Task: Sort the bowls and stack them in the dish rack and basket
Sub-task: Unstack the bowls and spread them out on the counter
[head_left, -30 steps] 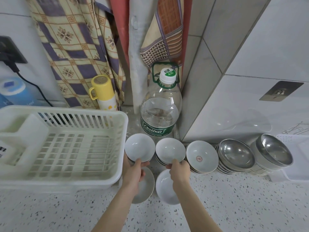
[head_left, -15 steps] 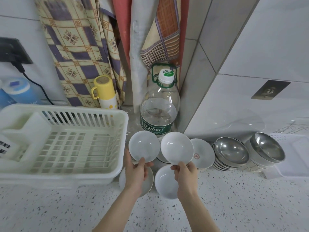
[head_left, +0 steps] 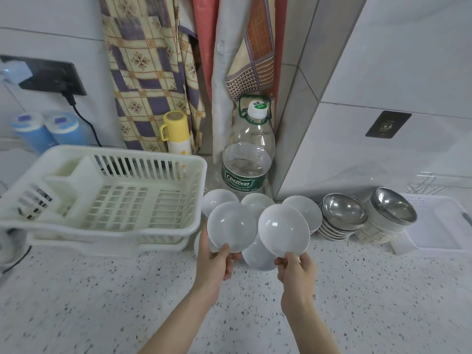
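My left hand [head_left: 214, 261] grips a white bowl [head_left: 231, 226] by its near rim, lifted above the counter. My right hand [head_left: 296, 268] pinches a second white bowl [head_left: 282, 229] the same way, beside the first. Behind them stand stacks of white bowls [head_left: 305, 213] against the wall, and another white bowl [head_left: 258, 256] lies on the counter under the raised ones. Two stacks of steel bowls [head_left: 343, 213] [head_left: 393, 208] sit to the right. The cream dish rack [head_left: 115, 198] stands at the left with nothing in its main bay. A white basket [head_left: 439, 223] is at the far right.
A large water bottle [head_left: 246, 159] stands in the corner behind the bowls. A yellow flask [head_left: 176, 134] and two blue containers [head_left: 46, 131] sit behind the rack. Hanging cloths cover the wall above. Speckled counter stretches toward me.
Both hands have lifted their white bowls up off the stacks and pulled them toward me. The view has shifted so the rack and steel bowls sit farther back.
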`<state>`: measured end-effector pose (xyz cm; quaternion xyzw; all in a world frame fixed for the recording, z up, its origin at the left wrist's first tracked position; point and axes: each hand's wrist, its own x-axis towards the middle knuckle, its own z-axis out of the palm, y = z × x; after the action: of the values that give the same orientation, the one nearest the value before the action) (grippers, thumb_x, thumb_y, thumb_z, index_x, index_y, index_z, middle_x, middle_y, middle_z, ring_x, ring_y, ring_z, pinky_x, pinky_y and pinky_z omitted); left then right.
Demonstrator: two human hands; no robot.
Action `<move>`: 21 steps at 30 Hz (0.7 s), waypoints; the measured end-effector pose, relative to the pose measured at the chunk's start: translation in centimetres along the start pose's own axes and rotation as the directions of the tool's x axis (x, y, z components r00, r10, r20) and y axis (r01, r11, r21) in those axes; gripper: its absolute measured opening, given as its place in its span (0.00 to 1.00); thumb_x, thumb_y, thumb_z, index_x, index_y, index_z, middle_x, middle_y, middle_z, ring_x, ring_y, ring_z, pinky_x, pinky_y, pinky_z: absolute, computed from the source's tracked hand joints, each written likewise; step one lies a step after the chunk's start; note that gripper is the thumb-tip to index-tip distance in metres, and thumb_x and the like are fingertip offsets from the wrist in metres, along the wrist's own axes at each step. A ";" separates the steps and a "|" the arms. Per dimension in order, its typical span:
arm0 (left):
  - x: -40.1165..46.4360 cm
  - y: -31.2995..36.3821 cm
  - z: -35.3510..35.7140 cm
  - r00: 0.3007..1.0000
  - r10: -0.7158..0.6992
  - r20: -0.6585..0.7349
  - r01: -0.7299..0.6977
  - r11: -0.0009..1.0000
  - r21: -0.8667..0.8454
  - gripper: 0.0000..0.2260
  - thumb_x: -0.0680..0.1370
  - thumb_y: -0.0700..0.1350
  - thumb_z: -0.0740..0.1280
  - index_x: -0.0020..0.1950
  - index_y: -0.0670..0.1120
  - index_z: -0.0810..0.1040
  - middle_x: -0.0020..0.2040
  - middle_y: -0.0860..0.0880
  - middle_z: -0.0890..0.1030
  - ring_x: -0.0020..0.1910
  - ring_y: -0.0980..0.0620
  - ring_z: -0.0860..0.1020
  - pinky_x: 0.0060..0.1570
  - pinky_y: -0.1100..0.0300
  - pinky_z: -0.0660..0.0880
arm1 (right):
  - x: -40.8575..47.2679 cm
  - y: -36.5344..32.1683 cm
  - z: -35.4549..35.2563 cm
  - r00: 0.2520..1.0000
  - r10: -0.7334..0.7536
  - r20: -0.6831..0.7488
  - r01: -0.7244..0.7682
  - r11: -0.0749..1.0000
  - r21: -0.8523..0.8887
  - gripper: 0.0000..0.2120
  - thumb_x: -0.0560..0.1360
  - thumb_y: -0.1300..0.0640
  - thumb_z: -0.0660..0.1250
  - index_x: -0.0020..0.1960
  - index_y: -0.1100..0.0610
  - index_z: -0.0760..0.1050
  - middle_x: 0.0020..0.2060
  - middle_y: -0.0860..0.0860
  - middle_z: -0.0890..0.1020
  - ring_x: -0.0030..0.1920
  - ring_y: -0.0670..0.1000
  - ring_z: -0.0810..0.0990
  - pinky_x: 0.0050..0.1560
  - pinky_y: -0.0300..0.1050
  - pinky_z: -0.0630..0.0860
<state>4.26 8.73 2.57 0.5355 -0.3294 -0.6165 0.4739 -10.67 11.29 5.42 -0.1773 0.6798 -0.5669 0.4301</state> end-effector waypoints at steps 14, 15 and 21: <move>-5.2 -2.5 -7.8 0.996 -0.090 -0.030 0.091 0.993 0.071 0.29 0.81 0.37 0.61 0.69 0.70 0.62 0.37 0.38 0.84 0.25 0.53 0.69 0.23 0.63 0.65 | -5.5 4.5 0.9 0.998 0.062 0.007 -0.061 0.994 -0.089 0.09 0.74 0.68 0.57 0.47 0.63 0.76 0.29 0.55 0.75 0.26 0.47 0.68 0.27 0.40 0.64; -5.6 -2.7 -8.1 0.995 -0.091 -0.044 0.094 0.993 0.069 0.29 0.81 0.37 0.61 0.69 0.70 0.62 0.38 0.38 0.84 0.26 0.53 0.69 0.23 0.63 0.64 | -5.8 4.8 0.8 0.998 0.063 0.016 -0.061 0.993 -0.097 0.09 0.75 0.68 0.57 0.47 0.62 0.76 0.28 0.55 0.75 0.26 0.47 0.67 0.27 0.40 0.63; -8.0 -4.3 -9.7 0.982 -0.114 -0.153 0.117 0.993 0.013 0.29 0.81 0.35 0.60 0.70 0.67 0.62 0.36 0.38 0.84 0.24 0.53 0.69 0.22 0.63 0.63 | -6.8 6.7 0.0 0.995 0.065 0.079 -0.051 0.984 -0.168 0.08 0.74 0.66 0.58 0.46 0.60 0.76 0.25 0.53 0.77 0.29 0.50 0.69 0.30 0.43 0.64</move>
<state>12.47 18.69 -0.62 0.6045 -0.2674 -0.5966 0.4551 -5.11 18.23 1.81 -0.2164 0.7108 -0.4877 0.4583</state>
